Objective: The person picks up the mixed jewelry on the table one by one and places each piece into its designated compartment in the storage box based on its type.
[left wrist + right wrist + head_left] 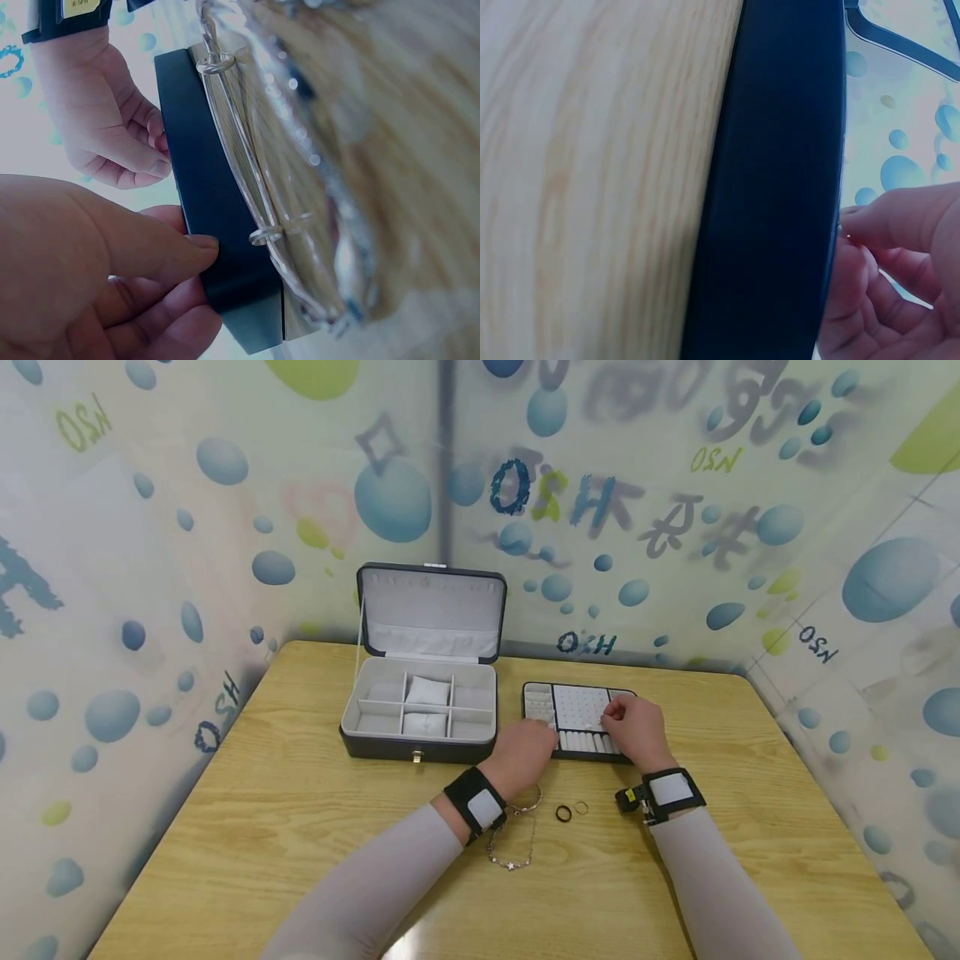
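A flat black-edged jewelry tray (592,757) lies on the table, its white middle panel dotted with small holes. My left hand (522,753) grips the tray's front left corner, with the thumb (196,251) against the dark side wall in the left wrist view. Over the right part of the tray, my right hand (637,731) pinches a tiny shiny piece (841,228) between thumb and forefinger; its kind is too small to make out. Below the left hand lies a silver bangle (279,82), close to that wrist's camera.
Left of the tray stands an open jewelry box (420,748) with two small white cushions in its compartments and the lid upright. Nearer me lie a star-charm chain bracelet (511,866), a black ring (563,813) and a thin gold ring (581,807). Patterned walls surround the table.
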`<action>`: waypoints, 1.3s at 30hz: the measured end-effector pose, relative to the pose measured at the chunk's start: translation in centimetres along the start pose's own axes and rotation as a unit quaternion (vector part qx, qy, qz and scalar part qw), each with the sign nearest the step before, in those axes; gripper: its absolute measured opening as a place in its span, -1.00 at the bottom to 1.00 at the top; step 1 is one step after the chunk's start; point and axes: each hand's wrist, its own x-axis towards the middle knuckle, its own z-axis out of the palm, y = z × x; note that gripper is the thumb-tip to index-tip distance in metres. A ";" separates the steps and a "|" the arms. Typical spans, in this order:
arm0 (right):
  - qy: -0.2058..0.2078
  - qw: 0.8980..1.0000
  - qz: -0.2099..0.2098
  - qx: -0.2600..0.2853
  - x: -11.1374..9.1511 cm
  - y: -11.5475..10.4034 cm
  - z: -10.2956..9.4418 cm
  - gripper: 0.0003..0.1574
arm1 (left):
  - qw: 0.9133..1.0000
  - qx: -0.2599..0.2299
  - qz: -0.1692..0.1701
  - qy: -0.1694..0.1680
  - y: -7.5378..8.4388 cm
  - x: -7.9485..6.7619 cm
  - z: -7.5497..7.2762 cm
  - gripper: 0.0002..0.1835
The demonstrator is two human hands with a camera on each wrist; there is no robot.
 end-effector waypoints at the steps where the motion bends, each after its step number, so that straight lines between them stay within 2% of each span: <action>1: 0.001 1.000 0.000 -0.002 0.0 0.0 0.0 -0.88 | 1.000 0.000 0.001 0.001 0.0 0.0 0.0 -0.79; 15: 0.024 0.998 -0.045 -0.033 -0.2 -0.5 0.4 -0.89 | 1.000 -0.008 0.008 0.003 -0.1 0.0 0.1 -0.80; 22: 0.028 0.997 -0.053 -0.046 -0.1 -0.6 0.5 -0.89 | 1.000 -0.007 0.004 -0.001 -0.1 0.0 0.2 -0.81; 32: 0.025 0.998 -0.050 -0.033 -0.3 -0.7 0.4 -0.90 | 1.000 -0.005 0.003 -0.002 -0.1 0.0 0.2 -0.81; 39: 0.018 0.998 -0.062 -0.027 -0.2 -0.4 0.4 -0.92 | 1.000 -0.010 -0.001 -0.012 -0.1 0.1 0.2 -0.81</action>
